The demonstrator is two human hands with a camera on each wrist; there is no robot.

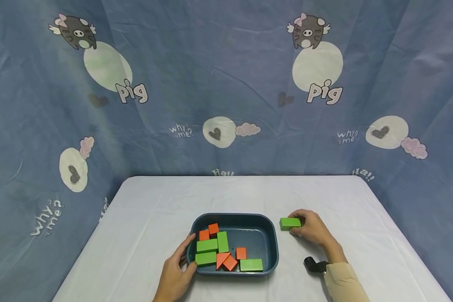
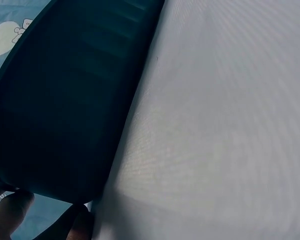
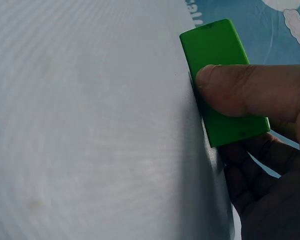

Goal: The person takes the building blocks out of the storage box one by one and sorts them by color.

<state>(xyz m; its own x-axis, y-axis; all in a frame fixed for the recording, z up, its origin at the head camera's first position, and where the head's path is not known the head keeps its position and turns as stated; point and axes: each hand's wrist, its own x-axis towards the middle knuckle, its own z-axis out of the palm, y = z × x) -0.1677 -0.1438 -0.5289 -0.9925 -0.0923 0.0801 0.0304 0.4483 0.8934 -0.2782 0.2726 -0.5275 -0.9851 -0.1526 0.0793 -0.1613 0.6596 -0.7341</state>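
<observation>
A dark blue plastic tray sits on the white table, with several green and orange blocks lying inside, mostly toward its left. At the tray's left end, my left hand holds the rim, thumb near the front corner and a finger farther back. The left wrist view shows the dark tray wall and fingertips against its end. To the right of the tray, my right hand pinches a green rectangular block. In the right wrist view the thumb presses on the broad face of this green block, low at the tabletop.
Inside the tray, an orange triangular block lies beside a small orange block. One green block lies along the front wall. A black strap-like device is on the right wrist. Behind the table hangs a blue patterned cloth.
</observation>
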